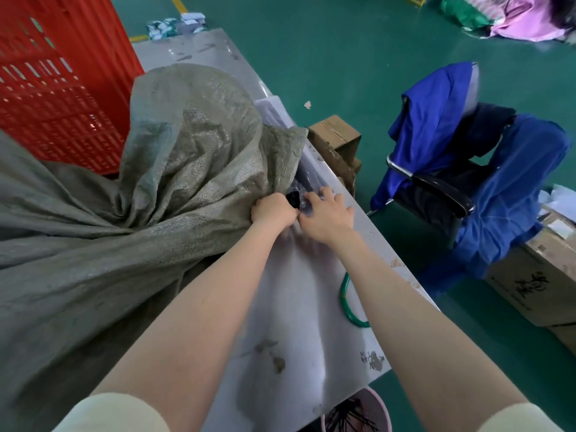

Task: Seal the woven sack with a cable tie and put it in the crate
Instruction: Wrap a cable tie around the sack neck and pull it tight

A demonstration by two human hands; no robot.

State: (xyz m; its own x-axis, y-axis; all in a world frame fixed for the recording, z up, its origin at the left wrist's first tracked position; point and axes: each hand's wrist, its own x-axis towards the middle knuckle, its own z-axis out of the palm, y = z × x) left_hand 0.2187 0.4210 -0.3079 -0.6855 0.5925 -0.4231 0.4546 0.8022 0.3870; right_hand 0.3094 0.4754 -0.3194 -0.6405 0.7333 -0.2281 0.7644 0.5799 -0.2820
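A big grey-green woven sack lies slumped over the left side of a grey table, its loose mouth bunched toward the right. My left hand is closed on the gathered edge of the sack. My right hand rests fingers spread on a clear plastic packet beside it. A small black item, possibly cable ties, shows between the two hands. A red slotted plastic crate stands behind the sack at the upper left.
A green hoop lies near the table's right edge. A pink bin with black cable ties sits below the table's near end. A cardboard box, a chair draped in blue cloth and more boxes stand on the green floor.
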